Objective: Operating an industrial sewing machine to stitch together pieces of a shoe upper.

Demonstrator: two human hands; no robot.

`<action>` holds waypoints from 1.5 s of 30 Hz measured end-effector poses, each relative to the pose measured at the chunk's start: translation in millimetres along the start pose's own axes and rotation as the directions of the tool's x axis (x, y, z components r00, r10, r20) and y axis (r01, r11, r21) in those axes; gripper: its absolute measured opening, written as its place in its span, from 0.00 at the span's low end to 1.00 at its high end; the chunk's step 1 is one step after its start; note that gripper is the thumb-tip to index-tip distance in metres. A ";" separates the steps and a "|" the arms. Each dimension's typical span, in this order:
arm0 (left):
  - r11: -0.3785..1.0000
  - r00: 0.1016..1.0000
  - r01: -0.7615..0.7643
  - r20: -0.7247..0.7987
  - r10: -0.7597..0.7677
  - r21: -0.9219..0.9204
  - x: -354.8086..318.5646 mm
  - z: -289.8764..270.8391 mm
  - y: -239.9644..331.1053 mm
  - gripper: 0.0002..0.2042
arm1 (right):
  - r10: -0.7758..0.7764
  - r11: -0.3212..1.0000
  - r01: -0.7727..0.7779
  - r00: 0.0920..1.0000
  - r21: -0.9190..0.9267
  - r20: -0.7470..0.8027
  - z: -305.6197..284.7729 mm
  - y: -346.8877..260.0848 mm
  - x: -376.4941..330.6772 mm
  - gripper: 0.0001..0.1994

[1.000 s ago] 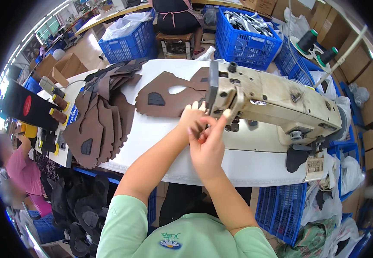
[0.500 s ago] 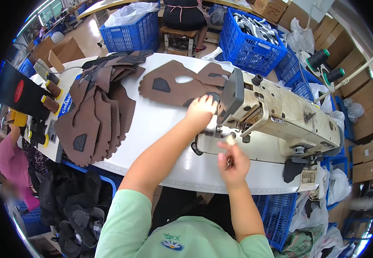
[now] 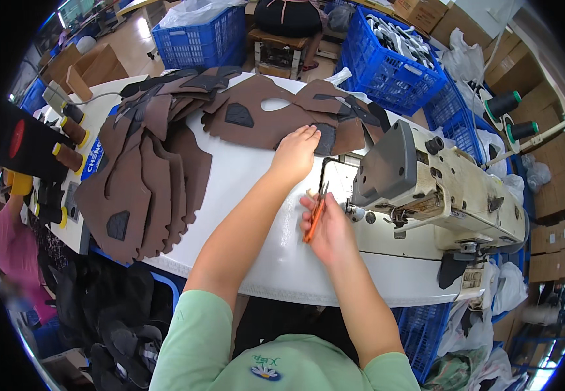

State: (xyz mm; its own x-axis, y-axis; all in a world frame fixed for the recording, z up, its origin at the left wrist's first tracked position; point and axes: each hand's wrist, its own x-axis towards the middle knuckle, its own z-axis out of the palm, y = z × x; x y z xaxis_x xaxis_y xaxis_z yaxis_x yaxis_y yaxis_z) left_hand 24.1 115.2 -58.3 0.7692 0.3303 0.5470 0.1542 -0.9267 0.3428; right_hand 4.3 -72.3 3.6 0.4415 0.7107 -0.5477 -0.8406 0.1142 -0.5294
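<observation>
My left hand (image 3: 297, 155) lies on the near edge of a brown cut piece (image 3: 263, 127) with dark patches, its fingers stretched out beside one dark patch (image 3: 325, 139). The piece reaches to the right behind the head of a cream sewing machine (image 3: 426, 186). In front of the machine's needle area, my right hand (image 3: 333, 228) is closed round a pair of orange-handled thread snips (image 3: 317, 212), blades pointing up and away. A small pale item (image 3: 312, 194) shows at its fingertips; I cannot make out what it is.
A fanned stack of brown pieces (image 3: 122, 208) covers the table's left side. Thread spools (image 3: 68, 156) stand beyond it, with green spools (image 3: 504, 103) at the right. Blue crates (image 3: 393, 75) stand behind the table. Dark pieces (image 3: 100, 313) fill a bin below left. Another person (image 3: 289, 16) sits far back.
My right hand has moved left, away from the needle area, and the snips now show plainly. The brown piece's right part has come out from behind the machine head. The view has shifted slightly.
</observation>
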 end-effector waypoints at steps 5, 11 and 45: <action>0.977 0.998 0.066 -0.006 -0.069 -0.204 3.8 -6.3 4.2 0.24 | -0.145 0.974 0.157 0.986 0.162 -0.080 1.4 -4.0 45.7 0.13; 0.953 0.992 0.121 0.020 -0.121 -0.277 2.3 -14.9 2.7 0.25 | -0.188 0.917 0.186 0.982 0.351 -0.030 7.2 -9.1 66.5 0.13; 0.933 1.000 0.009 -0.010 -0.013 -0.359 8.2 -4.4 -6.9 0.21 | -0.925 -0.343 -0.162 0.229 -0.925 0.303 -378.1 -198.4 -235.2 0.13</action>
State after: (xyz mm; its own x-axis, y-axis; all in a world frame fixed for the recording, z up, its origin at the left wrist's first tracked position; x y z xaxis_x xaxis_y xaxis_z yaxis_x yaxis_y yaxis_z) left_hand 26.6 125.1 -52.8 0.7611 0.3443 0.5498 -0.0720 -0.7974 0.5991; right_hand 185.9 -524.6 -7.5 0.7836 0.2673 0.5609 0.5071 -0.7967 -0.3289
